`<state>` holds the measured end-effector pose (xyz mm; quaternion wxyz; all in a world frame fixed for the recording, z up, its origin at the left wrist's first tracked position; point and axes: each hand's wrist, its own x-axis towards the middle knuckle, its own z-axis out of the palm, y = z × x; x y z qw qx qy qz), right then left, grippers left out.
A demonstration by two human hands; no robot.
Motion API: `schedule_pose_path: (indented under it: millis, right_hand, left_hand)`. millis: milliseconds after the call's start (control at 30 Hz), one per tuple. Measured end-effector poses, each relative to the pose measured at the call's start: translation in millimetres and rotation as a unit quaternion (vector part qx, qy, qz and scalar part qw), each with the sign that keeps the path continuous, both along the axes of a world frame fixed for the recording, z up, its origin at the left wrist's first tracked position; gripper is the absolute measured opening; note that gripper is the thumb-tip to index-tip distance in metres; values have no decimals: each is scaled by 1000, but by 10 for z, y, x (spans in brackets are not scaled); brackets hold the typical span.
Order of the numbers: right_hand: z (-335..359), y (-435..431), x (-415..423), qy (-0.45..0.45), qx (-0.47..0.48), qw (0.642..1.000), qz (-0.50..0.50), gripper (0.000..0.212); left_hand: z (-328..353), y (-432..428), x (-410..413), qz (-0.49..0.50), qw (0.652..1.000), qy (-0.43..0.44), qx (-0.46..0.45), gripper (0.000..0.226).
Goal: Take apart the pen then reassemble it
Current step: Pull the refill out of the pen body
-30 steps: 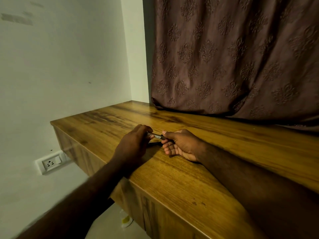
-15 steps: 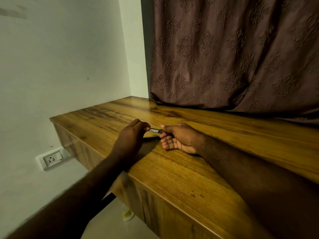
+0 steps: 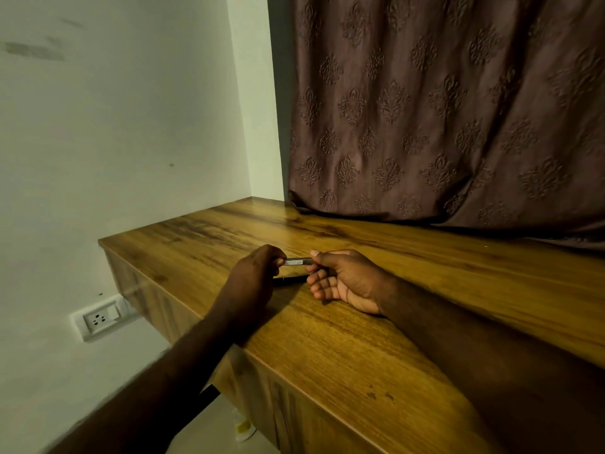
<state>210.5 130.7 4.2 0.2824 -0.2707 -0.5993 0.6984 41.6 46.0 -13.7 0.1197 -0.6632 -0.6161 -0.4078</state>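
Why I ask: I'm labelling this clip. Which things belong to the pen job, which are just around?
Job: pen, left hand, right hand, dark piece beneath, probably a pen part.
Around: table, curtain, wall socket, bottle on floor.

— What's that person holding?
— A slim silvery pen (image 3: 298,261), level just above the desk (image 3: 343,348). The left hand (image 3: 253,276) pinches one end, the right hand (image 3: 347,283) the other, palm up and resting on the wood.
— And underneath?
— There's something dark (image 3: 291,279) lying on the desk (too dim to name). A patterned curtain (image 3: 442,109) hangs behind.
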Motion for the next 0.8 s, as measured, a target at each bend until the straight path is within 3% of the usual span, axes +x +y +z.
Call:
schedule_pose_path:
  millis: [467, 800]
  right_hand:
    - [-21, 49, 40, 41, -14, 998, 42, 14]
    - [39, 37, -14, -23, -36, 999, 21, 40]
  left_hand:
    - [-20, 5, -21, -16, 1000, -6, 6, 13]
    - [2, -14, 4, -40, 998, 38, 34, 16]
